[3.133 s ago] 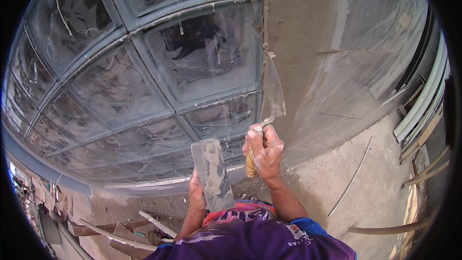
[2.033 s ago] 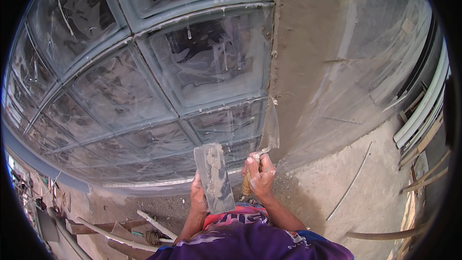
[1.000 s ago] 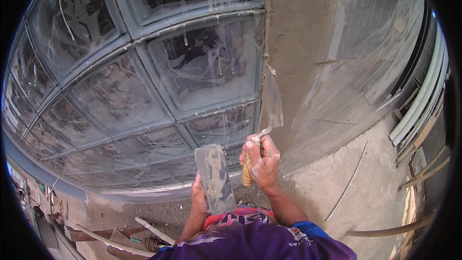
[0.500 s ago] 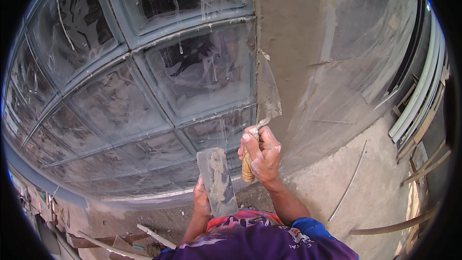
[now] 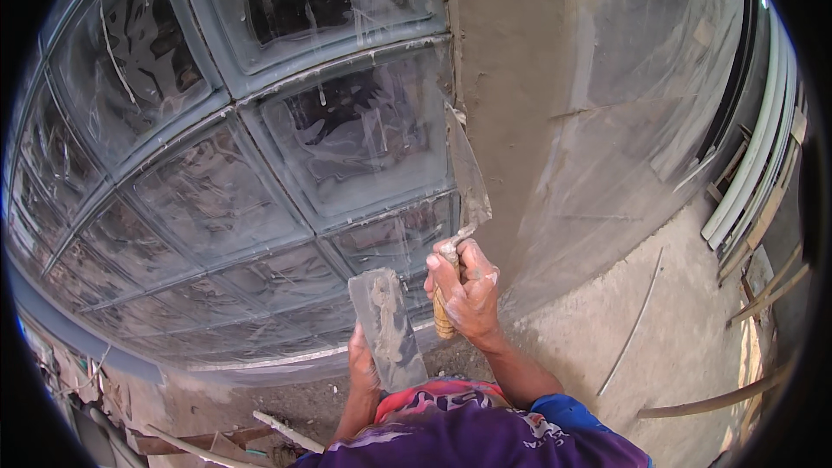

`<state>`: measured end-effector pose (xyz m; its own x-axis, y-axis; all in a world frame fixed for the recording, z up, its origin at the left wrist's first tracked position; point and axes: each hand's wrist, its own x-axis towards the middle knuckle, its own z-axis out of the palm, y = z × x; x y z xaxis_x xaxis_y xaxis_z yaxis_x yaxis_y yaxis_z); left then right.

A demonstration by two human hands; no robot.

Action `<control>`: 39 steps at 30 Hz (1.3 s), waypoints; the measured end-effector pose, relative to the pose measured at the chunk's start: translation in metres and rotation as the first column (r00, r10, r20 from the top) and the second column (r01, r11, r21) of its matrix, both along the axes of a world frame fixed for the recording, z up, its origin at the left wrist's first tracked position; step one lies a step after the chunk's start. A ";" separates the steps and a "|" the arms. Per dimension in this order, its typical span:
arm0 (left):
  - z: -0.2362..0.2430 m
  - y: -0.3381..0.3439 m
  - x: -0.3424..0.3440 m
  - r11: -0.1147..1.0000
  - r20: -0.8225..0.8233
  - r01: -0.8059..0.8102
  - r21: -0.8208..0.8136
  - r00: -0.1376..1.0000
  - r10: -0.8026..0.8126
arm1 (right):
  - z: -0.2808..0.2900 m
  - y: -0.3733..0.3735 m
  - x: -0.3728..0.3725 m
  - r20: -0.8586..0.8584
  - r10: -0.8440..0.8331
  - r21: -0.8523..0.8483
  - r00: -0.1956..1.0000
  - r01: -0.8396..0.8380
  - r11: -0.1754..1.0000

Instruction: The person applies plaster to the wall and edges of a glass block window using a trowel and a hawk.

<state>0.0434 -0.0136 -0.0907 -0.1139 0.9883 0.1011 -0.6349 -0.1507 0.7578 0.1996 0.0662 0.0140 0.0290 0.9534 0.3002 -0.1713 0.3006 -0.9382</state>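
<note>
My right hand (image 5: 470, 295) is closed round the wooden handle of a pointed trowel (image 5: 469, 175). Its mortar-smeared blade points up the wall, lying along the seam where the glass blocks (image 5: 355, 130) meet a strip of damp grey plaster (image 5: 507, 61). Whether the blade's whole edge touches the wall, I cannot tell. Lower and to the left, my left hand (image 5: 362, 362) grips the side of a flat grey rectangular board (image 5: 387, 329); some of its fingers are hidden beneath. A smear of wet mortar (image 5: 392, 310) lies on the board's upper face.
Smoother grey wall (image 5: 641, 78) continues right of the plaster strip. Pale pipes (image 5: 758, 147) and wooden poles lean at the far right. A thin rod (image 5: 631, 325) lies on the concrete floor (image 5: 572, 329). Sticks and scrap wood (image 5: 195, 442) lie at the lower left.
The trowel has shifted slightly left toward the glass-block seam, and its blade looks narrower, turned more edge-on. My left hand keeps the board nearly where it was. The whole view has shifted a little.
</note>
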 end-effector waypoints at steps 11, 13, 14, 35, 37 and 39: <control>-0.005 -0.001 0.000 1.000 0.029 -0.024 -0.005 0.999 0.024 | 0.004 0.004 -0.005 -0.133 -0.027 0.004 0.991 0.027 1.000; -0.004 -0.001 0.002 0.999 0.032 -0.038 -0.007 0.999 0.038 | -0.015 -0.003 0.003 -0.054 -0.005 -0.029 0.999 0.004 1.000; -0.004 -0.002 0.002 0.999 0.034 -0.047 -0.008 0.998 0.047 | -0.019 -0.008 0.004 -0.050 -0.004 -0.045 0.999 0.002 0.999; -0.003 0.001 0.001 1.000 0.049 -0.001 -0.001 0.999 0.001 | 0.024 -0.001 -0.003 -0.149 0.018 -0.013 0.989 -0.020 1.000; 0.003 0.001 0.005 0.997 0.028 -0.053 -0.051 0.998 0.055 | 0.003 -0.008 -0.001 -0.146 0.019 -0.069 0.989 -0.029 0.997; 0.004 0.000 0.004 0.998 0.030 -0.040 -0.055 0.999 0.041 | -0.021 -0.015 0.001 -0.152 0.037 -0.116 0.988 -0.055 0.992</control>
<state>0.0469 -0.0131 -0.0872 -0.1564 0.9868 0.0432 -0.6525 -0.1361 0.7455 0.2011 0.0513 -0.0070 0.0199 0.9835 0.1798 -0.3235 0.1765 -0.9296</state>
